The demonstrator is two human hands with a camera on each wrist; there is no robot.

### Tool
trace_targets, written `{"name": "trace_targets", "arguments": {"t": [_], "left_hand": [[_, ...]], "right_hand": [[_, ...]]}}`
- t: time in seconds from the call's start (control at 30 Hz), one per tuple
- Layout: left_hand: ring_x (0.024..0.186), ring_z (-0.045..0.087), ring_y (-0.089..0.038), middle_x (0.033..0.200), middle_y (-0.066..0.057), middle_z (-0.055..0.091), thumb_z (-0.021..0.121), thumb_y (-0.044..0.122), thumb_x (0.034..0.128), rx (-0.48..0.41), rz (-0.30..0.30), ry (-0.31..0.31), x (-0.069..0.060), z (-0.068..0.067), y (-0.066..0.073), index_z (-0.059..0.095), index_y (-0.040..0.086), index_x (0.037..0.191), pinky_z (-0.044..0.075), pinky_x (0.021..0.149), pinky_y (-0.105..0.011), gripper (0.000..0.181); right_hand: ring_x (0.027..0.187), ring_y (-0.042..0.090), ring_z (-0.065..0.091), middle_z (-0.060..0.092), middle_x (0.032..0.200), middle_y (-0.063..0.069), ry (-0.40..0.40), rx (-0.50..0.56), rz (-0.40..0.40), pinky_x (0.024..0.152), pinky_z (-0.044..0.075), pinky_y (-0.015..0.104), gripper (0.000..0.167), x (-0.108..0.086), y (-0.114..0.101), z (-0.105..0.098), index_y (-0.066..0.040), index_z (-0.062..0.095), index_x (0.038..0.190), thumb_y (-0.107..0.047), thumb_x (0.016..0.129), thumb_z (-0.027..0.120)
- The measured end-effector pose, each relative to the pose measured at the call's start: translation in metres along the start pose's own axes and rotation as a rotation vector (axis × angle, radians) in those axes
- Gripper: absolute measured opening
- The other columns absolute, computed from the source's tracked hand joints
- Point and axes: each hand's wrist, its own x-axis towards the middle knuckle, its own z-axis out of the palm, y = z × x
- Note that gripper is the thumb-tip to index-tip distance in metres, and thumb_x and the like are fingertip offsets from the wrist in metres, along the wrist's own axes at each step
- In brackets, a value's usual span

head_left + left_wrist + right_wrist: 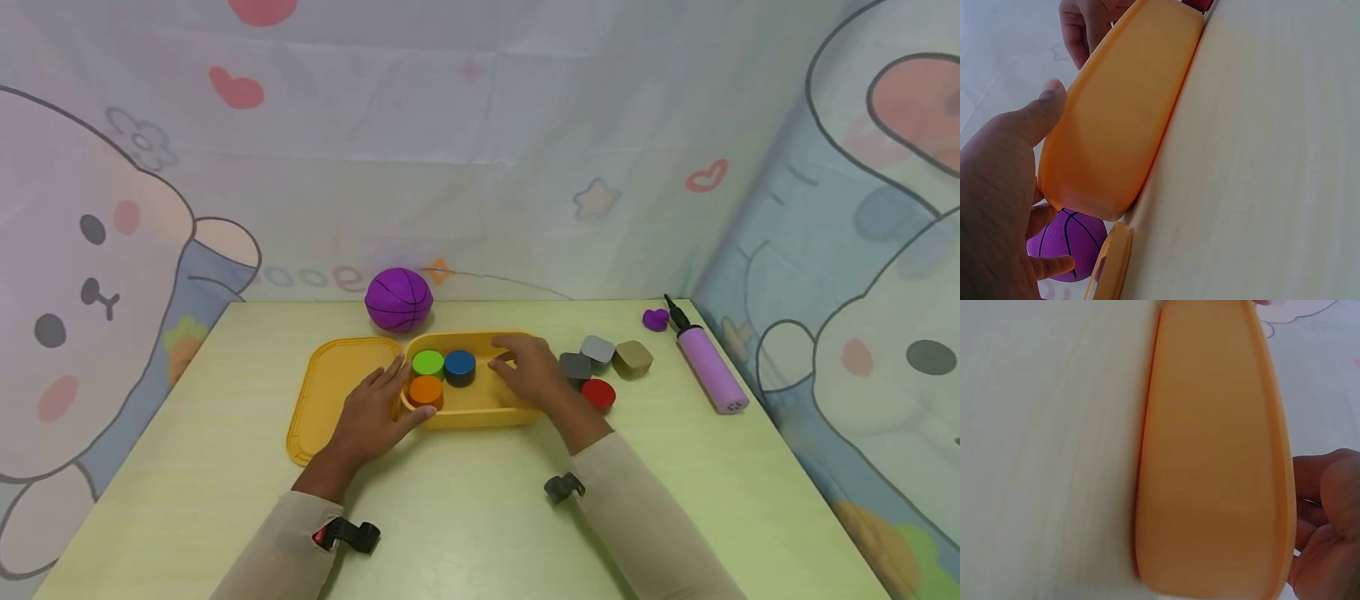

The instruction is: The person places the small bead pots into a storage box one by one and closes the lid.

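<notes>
Both hands at the yellow box, three blocks in!

Here are the left hand's [378, 412] fingers, spread wide and nearly straight around the box's [480, 418] left end, thumb at the near rim. Over on the right hand [531, 371], thumb and forefinger stand slightly apart above the right end, nothing visible between them; the other fingers are partly hidden.

Inside the box, orange block [426, 392] in the near left corner, green block [428, 363] in the far left, blue block [460, 367] just right of green! The box itself sits mid-table [465, 517], nearer the far edge.

Left of it, the lid [330, 387] lies flat, partly under the left hand. Right of it, a cluster: dark grey block [575, 367], light grey block [598, 351], tan block [632, 359], and red block [598, 395] closest to the near edge.

Out to the far edge, left of centre, the purple ball [399, 300]. And by the far right corner, a lilac pump [711, 368] slants along the right edge, a purple piece [656, 320] beside its black nozzle!
</notes>
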Motion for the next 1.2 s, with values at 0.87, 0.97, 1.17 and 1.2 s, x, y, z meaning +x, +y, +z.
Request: {"name": "trace_targets", "arguments": {"t": [0.87,0.97,1.17,1.2], "left_hand": [[0.157,0.042,-0.056,0.180,-0.009,0.032,0.069,0.058,0.1013,-0.003,0.002,-0.001,-0.001,0.003,-0.001,0.040,0.007,0.169,0.038,0.121,-0.078,0.089],[0.157,0.041,-0.056,0.180,-0.009,0.032,0.069,0.059,0.1015,-0.009,-0.007,-0.005,-0.001,0.003,0.000,0.040,0.007,0.169,0.037,0.121,-0.079,0.089],[0.157,0.042,-0.055,0.180,-0.008,0.033,0.070,0.058,0.1014,-0.005,-0.002,0.008,0.000,0.004,-0.002,0.040,0.008,0.169,0.036,0.122,-0.078,0.089],[0.157,0.041,-0.055,0.180,-0.008,0.033,0.070,0.058,0.1013,-0.008,-0.003,0.007,0.001,0.004,-0.002,0.040,0.008,0.169,0.036,0.123,-0.078,0.089]], "right_hand": [[0.136,0.043,0.067,0.075,0.138,0.021,0.244,0.099,-0.001,0.119,0.051,0.061,0.028,-0.057,0.070,-0.060,0.003,0.079,0.125,-0.009,0.099,0.081],[0.136,0.044,0.066,0.075,0.138,0.022,0.251,0.095,0.004,0.117,0.052,0.061,0.029,-0.064,0.079,-0.068,0.003,0.079,0.126,-0.009,0.099,0.081],[0.132,0.045,0.067,0.074,0.137,0.023,0.245,0.123,0.015,0.112,0.057,0.058,0.031,-0.078,0.098,-0.078,0.006,0.077,0.126,-0.006,0.097,0.082],[0.131,0.044,0.067,0.074,0.136,0.022,0.244,0.123,0.021,0.111,0.059,0.052,0.031,-0.081,0.100,-0.079,0.005,0.078,0.126,-0.006,0.098,0.082]]}}
